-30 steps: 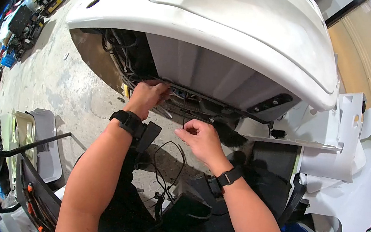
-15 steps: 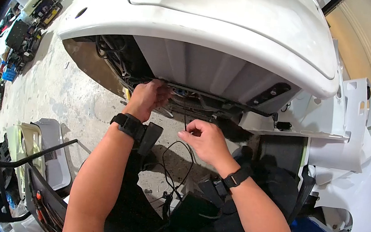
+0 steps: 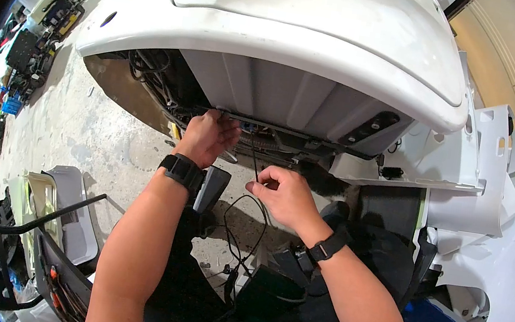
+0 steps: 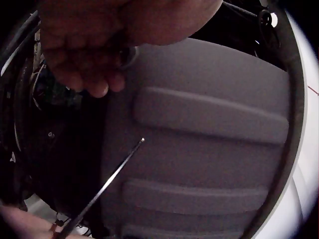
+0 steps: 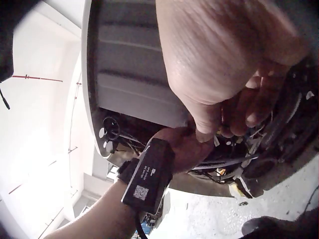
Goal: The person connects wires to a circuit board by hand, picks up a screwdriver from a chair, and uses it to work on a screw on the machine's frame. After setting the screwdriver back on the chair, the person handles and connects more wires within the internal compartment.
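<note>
In the head view, my left hand [image 3: 207, 135] is up at the lower edge of the grey ribbed panel [image 3: 267, 93], under a white body shell [image 3: 275, 38]. Its thumb and bent fingers close around a small round shiny part [image 4: 130, 58] beside that panel in the left wrist view. Lower and to the right, my right hand [image 3: 285, 194] pinches a thin metal rod [image 3: 254, 155] between thumb and fingers. The rod [image 4: 112, 178] slants upward in the left wrist view, its bright tip in front of the panel. The right fingers hide its other end.
Black cables [image 3: 152, 70] run under the shell on the left, and a loose cable loop [image 3: 245, 225] hangs below the hands. White body panels [image 3: 471, 184] stand at right. A black metal frame [image 3: 30, 231] and tools with orange handles [image 3: 54, 284] are at lower left.
The head view has shifted slightly, so the shell sits further left. The left hand stays at the panel edge, its fingers a little more spread; the right hand keeps the rod, now leaning slightly left.
</note>
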A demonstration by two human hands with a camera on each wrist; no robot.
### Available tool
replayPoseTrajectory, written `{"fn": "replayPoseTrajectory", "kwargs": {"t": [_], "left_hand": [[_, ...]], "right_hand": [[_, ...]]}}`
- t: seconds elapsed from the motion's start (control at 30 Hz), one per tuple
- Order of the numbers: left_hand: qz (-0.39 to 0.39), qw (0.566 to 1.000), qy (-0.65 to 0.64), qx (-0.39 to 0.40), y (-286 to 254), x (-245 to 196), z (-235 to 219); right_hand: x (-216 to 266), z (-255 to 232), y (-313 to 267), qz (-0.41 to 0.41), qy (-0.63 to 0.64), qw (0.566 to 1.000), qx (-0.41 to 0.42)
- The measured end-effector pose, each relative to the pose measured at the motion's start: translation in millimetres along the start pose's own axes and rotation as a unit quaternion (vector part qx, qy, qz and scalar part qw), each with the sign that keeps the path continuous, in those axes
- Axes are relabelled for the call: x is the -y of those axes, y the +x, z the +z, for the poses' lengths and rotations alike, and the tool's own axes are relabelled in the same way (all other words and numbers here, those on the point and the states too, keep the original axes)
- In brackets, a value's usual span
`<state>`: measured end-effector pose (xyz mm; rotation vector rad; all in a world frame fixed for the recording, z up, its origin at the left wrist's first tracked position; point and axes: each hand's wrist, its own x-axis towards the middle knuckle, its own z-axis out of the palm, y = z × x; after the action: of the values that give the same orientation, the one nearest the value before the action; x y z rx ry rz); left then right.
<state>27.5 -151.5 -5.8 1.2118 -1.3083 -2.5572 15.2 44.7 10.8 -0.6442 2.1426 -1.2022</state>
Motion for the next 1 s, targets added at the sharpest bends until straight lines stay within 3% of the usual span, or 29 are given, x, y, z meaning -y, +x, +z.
{"fn": "replayPoseTrajectory", "kwargs": {"t": [0.2,0.37,0.6,0.7,0.8,0.9,1.0], "left_hand": [[-0.022,0.999,-0.028,0.007,6.8,0.5,-4.6],[0.002,0.998,-0.060,-0.017,11.3,4.2,-3.5],[0.032,0.998,-0.050,0.006,16.0,10.0,-6.9],[0.023,1.000,-0.013,-0.013,7.9,4.9,-4.6],[-0.016,0.998,-0.058,-0.003,7.2,6.2,-2.2],[-0.013,0.997,-0.072,0.032,13.7,8.3,-10.9],[0.017,0.999,-0.043,-0.004,13.2,4.6,-7.7]], "right_hand": [[-4.4,-2.5,-1.9,-0.004,0.008,1.000,-0.015],[-0.7,-4.9,-3.1,-0.004,0.020,1.000,-0.003],[-2.2,-4.9,-3.7,-0.015,0.009,1.000,-0.018],[1.8,-3.9,-2.5,-0.021,0.003,0.999,-0.024],[0.6,-6.3,-4.2,0.007,0.006,1.000,-0.015],[-4.1,-4.1,-3.5,-0.026,-0.001,0.999,-0.030],[3.3,-6.6,-4.3,-0.005,0.008,1.000,-0.015]]}}
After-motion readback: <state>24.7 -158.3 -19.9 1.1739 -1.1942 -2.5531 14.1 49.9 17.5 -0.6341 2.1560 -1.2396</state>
